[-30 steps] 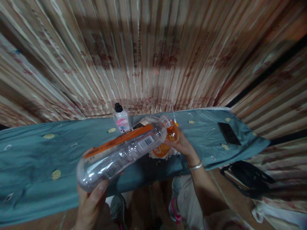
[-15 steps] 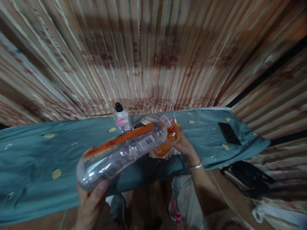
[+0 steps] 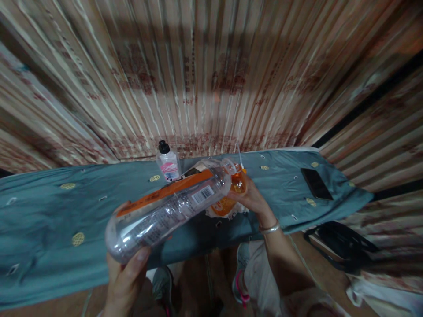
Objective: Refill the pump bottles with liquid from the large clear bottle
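My left hand (image 3: pixel 127 268) is wrapped round the base of a large clear plastic bottle (image 3: pixel 168 215) with an orange label strip and a barcode. The bottle lies tilted, its open neck (image 3: pixel 230 166) pointing right at the mouth of an orange bottle (image 3: pixel 237 181). Around the upper part of that orange bottle my right hand (image 3: pixel 251 193) is closed. The clear bottle hides part of the orange one, and I cannot tell whether liquid flows between them. Beneath the orange bottle is a white frilly cloth (image 3: pixel 243 209).
Behind the clear bottle stands a small bottle with a black cap (image 3: pixel 169 165). A phone (image 3: pixel 316 184) lies at the right on the blue-green tablecloth (image 3: pixel 39 211). A pleated curtain (image 3: pixel 211 79) hangs along the back. On the floor at right sits a black bag (image 3: pixel 343 242).
Almost nothing differs. Both hands keep their grips, and the clear bottle's neck stays at the orange bottle's mouth, shifted very slightly right.
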The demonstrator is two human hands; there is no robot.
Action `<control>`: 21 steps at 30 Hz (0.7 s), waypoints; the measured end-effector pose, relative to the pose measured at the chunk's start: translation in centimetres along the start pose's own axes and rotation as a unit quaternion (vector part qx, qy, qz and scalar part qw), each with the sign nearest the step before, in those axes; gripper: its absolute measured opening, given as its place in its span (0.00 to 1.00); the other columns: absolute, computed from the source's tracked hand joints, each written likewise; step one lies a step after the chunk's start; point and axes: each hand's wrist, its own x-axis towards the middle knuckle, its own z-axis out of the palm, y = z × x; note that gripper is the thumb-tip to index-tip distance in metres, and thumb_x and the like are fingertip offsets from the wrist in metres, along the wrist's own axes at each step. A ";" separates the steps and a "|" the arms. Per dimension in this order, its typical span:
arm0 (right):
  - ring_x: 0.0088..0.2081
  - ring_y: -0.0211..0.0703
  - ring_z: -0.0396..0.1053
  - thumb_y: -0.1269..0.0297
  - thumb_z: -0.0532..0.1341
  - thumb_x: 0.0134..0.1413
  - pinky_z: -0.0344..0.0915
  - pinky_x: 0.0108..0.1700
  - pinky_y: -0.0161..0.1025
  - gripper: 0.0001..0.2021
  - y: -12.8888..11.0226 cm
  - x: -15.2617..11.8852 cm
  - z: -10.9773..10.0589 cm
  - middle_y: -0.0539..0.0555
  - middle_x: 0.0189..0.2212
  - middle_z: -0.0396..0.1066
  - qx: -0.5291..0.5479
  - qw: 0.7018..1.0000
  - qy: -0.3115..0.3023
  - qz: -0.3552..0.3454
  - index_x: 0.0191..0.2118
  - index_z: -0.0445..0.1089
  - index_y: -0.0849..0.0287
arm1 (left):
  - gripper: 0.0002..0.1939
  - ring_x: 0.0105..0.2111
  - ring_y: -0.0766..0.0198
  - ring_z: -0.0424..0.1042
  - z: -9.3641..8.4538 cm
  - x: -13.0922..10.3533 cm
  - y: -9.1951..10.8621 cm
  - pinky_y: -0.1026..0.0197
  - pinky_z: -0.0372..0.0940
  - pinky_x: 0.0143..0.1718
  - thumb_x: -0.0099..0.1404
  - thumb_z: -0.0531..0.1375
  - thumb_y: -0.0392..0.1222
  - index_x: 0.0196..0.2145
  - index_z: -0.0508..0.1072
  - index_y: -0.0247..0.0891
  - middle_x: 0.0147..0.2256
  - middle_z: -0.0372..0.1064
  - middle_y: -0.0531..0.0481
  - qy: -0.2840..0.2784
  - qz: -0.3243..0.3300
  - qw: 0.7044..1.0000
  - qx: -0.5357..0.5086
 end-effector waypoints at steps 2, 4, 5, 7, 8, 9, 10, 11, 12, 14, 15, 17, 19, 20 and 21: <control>0.54 0.59 0.79 0.42 0.78 0.41 0.75 0.59 0.55 0.37 0.0 0.0 0.0 0.57 0.53 0.80 0.001 1.000 -0.002 0.002 0.56 0.71 0.52 | 0.41 0.43 0.47 0.77 0.0 0.0 0.0 0.57 0.77 0.30 0.42 0.77 0.51 0.55 0.77 0.44 0.53 0.75 0.41 -0.002 0.001 1.000 -0.002; 0.54 0.58 0.79 0.42 0.78 0.40 0.75 0.59 0.54 0.37 0.0 0.0 -0.1 0.57 0.53 0.80 -0.003 1.000 0.001 0.001 0.54 0.72 0.52 | 0.40 0.45 0.46 0.77 0.0 -0.1 -0.1 0.57 0.77 0.30 0.42 0.77 0.51 0.55 0.77 0.45 0.53 0.75 0.41 -0.002 0.002 1.000 -0.005; 0.54 0.58 0.79 0.42 0.78 0.40 0.75 0.60 0.54 0.36 0.0 0.0 0.0 0.57 0.53 0.80 -0.006 1.000 0.001 0.000 0.54 0.72 0.52 | 0.41 0.45 0.46 0.77 -0.1 -0.1 -0.1 0.57 0.77 0.30 0.42 0.77 0.51 0.55 0.77 0.45 0.53 0.75 0.41 -0.001 0.002 1.000 -0.005; 0.55 0.57 0.79 0.42 0.78 0.41 0.75 0.60 0.54 0.36 0.0 0.1 0.0 0.56 0.53 0.80 -0.006 1.000 0.002 -0.006 0.54 0.72 0.51 | 0.42 0.45 0.45 0.77 -0.2 -0.1 -0.2 0.57 0.77 0.30 0.42 0.77 0.51 0.56 0.77 0.46 0.53 0.75 0.42 0.003 -0.001 1.000 -0.004; 0.55 0.57 0.78 0.42 0.78 0.42 0.74 0.60 0.53 0.36 0.0 0.1 0.0 0.56 0.54 0.80 -0.003 1.000 0.001 -0.009 0.54 0.71 0.51 | 0.43 0.45 0.45 0.77 -0.2 -0.1 -0.1 0.57 0.77 0.30 0.41 0.77 0.51 0.57 0.76 0.46 0.53 0.75 0.42 0.006 -0.002 1.000 -0.003; 0.56 0.57 0.78 0.42 0.78 0.42 0.74 0.60 0.53 0.36 0.0 0.1 0.0 0.56 0.54 0.80 -0.001 1.000 0.000 -0.012 0.55 0.71 0.51 | 0.44 0.45 0.45 0.77 -0.2 -0.1 -0.1 0.56 0.78 0.30 0.41 0.77 0.51 0.58 0.76 0.47 0.53 0.75 0.42 0.007 -0.002 1.000 -0.002; 0.56 0.57 0.78 0.43 0.78 0.43 0.74 0.61 0.54 0.36 0.0 0.0 0.0 0.57 0.54 0.80 -0.001 1.000 -0.001 -0.013 0.55 0.71 0.51 | 0.44 0.45 0.46 0.77 -0.2 -0.1 0.0 0.56 0.78 0.31 0.42 0.77 0.51 0.58 0.75 0.47 0.53 0.75 0.42 0.007 -0.003 1.000 0.000; 0.56 0.58 0.78 0.43 0.78 0.43 0.73 0.61 0.54 0.35 0.0 0.0 0.0 0.57 0.54 0.79 -0.004 1.000 0.000 -0.014 0.55 0.71 0.51 | 0.44 0.45 0.46 0.77 -0.1 -0.1 0.0 0.56 0.78 0.31 0.42 0.77 0.52 0.58 0.75 0.46 0.54 0.75 0.42 0.004 -0.004 1.000 0.001; 0.56 0.58 0.78 0.42 0.77 0.43 0.73 0.61 0.54 0.35 0.0 0.0 0.0 0.57 0.54 0.79 -0.010 1.000 0.000 -0.013 0.55 0.71 0.51 | 0.44 0.44 0.47 0.77 -0.1 -0.1 0.1 0.57 0.77 0.31 0.42 0.77 0.52 0.58 0.76 0.46 0.54 0.74 0.42 0.003 -0.004 1.000 0.002; 0.56 0.58 0.77 0.42 0.77 0.44 0.72 0.61 0.54 0.35 0.0 0.0 -0.1 0.57 0.54 0.79 -0.026 1.000 0.000 -0.007 0.55 0.71 0.52 | 0.43 0.44 0.47 0.77 0.0 -0.1 0.1 0.58 0.77 0.31 0.42 0.77 0.52 0.57 0.76 0.47 0.54 0.74 0.42 0.005 -0.002 1.000 0.001; 0.56 0.58 0.77 0.42 0.77 0.44 0.72 0.61 0.54 0.35 -0.1 0.0 -0.1 0.57 0.54 0.79 -0.030 1.000 0.002 -0.006 0.55 0.71 0.52 | 0.43 0.44 0.47 0.77 0.0 -0.1 0.1 0.58 0.77 0.31 0.42 0.77 0.51 0.57 0.76 0.47 0.54 0.74 0.43 0.007 -0.001 1.000 0.000; 0.55 0.57 0.78 0.42 0.78 0.43 0.73 0.60 0.53 0.35 0.0 0.0 -0.1 0.57 0.53 0.80 -0.026 1.000 0.003 -0.007 0.54 0.71 0.52 | 0.43 0.44 0.47 0.77 0.0 0.0 0.0 0.58 0.77 0.30 0.42 0.77 0.50 0.57 0.76 0.48 0.53 0.75 0.43 0.011 0.000 1.000 -0.002; 0.55 0.57 0.78 0.43 0.78 0.42 0.73 0.60 0.53 0.35 0.0 0.0 0.0 0.57 0.53 0.80 -0.012 1.000 0.006 -0.011 0.53 0.70 0.52 | 0.43 0.45 0.47 0.77 -0.1 0.0 -0.1 0.58 0.77 0.30 0.42 0.77 0.50 0.58 0.76 0.48 0.53 0.75 0.43 0.009 0.004 1.000 -0.004; 0.54 0.57 0.79 0.44 0.78 0.42 0.74 0.59 0.53 0.35 0.0 0.0 0.0 0.57 0.53 0.80 -0.006 1.000 0.007 -0.013 0.53 0.70 0.52 | 0.44 0.45 0.47 0.77 -0.2 0.0 -0.1 0.58 0.77 0.30 0.42 0.77 0.50 0.58 0.75 0.47 0.53 0.75 0.42 0.006 0.007 1.000 -0.003; 0.54 0.57 0.79 0.44 0.79 0.42 0.74 0.59 0.53 0.35 0.1 0.0 0.0 0.57 0.52 0.80 -0.003 1.000 0.009 -0.014 0.53 0.70 0.52 | 0.44 0.44 0.47 0.78 -0.2 0.0 -0.1 0.58 0.77 0.30 0.42 0.77 0.51 0.58 0.75 0.46 0.53 0.75 0.42 0.003 0.008 1.000 -0.001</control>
